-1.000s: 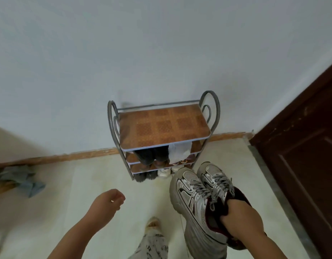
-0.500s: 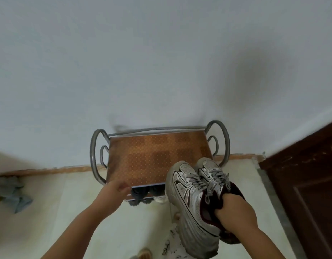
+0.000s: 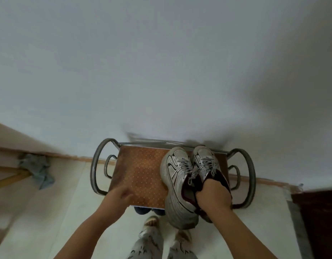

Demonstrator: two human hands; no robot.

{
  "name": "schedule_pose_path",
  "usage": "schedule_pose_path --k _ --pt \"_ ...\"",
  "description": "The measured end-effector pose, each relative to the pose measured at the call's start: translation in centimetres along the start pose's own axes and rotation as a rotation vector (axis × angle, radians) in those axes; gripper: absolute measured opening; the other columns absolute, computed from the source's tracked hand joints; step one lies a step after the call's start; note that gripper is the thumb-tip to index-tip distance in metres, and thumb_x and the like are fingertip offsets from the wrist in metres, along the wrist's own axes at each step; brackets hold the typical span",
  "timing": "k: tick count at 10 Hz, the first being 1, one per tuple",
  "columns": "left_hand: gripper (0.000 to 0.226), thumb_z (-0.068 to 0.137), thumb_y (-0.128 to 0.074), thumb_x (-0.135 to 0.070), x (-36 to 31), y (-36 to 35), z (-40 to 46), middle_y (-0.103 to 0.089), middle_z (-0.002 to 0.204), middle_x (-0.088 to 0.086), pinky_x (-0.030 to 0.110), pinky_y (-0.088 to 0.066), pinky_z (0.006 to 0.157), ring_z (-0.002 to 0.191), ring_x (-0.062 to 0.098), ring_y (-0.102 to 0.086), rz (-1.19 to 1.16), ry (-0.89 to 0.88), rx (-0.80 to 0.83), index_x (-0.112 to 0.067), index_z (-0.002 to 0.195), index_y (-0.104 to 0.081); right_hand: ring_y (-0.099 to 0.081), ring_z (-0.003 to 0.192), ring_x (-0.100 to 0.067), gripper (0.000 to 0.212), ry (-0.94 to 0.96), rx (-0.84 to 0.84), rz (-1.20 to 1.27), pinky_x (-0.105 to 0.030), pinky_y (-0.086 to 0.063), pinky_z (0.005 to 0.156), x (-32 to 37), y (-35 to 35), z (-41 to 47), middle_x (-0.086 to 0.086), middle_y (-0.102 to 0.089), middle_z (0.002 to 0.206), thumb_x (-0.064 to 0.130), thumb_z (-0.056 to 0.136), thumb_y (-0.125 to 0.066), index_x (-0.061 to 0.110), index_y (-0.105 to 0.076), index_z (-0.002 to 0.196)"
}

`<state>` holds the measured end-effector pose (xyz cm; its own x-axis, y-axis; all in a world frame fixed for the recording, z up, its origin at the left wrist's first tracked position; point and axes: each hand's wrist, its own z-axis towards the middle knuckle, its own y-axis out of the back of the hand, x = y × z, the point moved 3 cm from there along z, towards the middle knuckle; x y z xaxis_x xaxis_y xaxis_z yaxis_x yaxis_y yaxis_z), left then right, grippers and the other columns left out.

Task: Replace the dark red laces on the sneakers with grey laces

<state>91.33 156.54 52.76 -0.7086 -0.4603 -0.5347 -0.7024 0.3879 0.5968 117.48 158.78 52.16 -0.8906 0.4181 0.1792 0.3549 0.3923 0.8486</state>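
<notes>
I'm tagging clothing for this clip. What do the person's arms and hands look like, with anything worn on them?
Both forearms are bare as far as the picture shows: no sleeves, no gloves, and no watch or bracelet at the wrists. The left hand and the right hand show no rings that can be made out; most of the fingers are hidden or blurred. No markings are visible.

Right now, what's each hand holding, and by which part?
Right hand grips both sneakers together at their dark red collars. Left hand holds nothing; it rests on the shoe rack top.
</notes>
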Motion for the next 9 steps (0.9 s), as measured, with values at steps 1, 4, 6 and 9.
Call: schedule_pose_path --k 1,4,6,9 --pt "0.013 0.091 -0.050 -0.013 0.4 0.7 1.4 -0.062 0.083 0.003 0.023 -0.043 0.065 0.073 0.013 -0.055 0.039 0.005 0.024 -0.014 0.087 -0.063 -0.063 0.094 -0.025 0.023 -0.014 0.029 0.016 -0.029 -0.046 0.069 2.4 -1.4 1.4 -0.006 -0.067 0.100 0.028 0.089 -0.054 0.012 -0.065 0.100" --pt "0.015 0.092 -0.051 -0.015 1.5 3.8 5.5 -0.066 0.093 0.003 0.023 -0.046 0.073 0.085 0.016 -0.062 0.114 0.002 0.078 -0.025 0.083 -0.058 -0.060 0.104 -0.023 0.026 -0.143 0.077 0.054 -0.034 -0.051 0.085 7.0 -6.9 2.5 -0.005 -0.064 0.112 0.027 0.091 -0.052 0.013 -0.059 0.111" --pt "0.014 0.093 -0.050 -0.015 2.5 5.4 6.8 -0.067 0.096 0.006 0.040 -0.054 0.085 0.089 0.022 -0.064 0.080 -0.004 0.125 -0.023 0.086 -0.060 -0.054 0.110 -0.023 0.045 -0.137 0.065 -0.031 -0.032 -0.045 0.088 7.3 -7.5 2.3 -0.007 -0.057 0.120 0.043 0.089 -0.053 0.010 -0.051 0.119" --pt "0.014 0.092 -0.053 -0.016 4.0 6.7 4.2 -0.068 0.092 0.000 0.031 -0.052 0.080 0.084 0.015 -0.064 0.088 -0.136 0.046 -0.024 0.085 -0.061 -0.045 0.114 -0.021 0.029 -0.008 -0.084 -0.154 -0.032 -0.039 0.090 5.6 -3.6 -3.7 -0.004 -0.051 0.124 0.027 0.096 -0.037 0.016 -0.050 0.120"
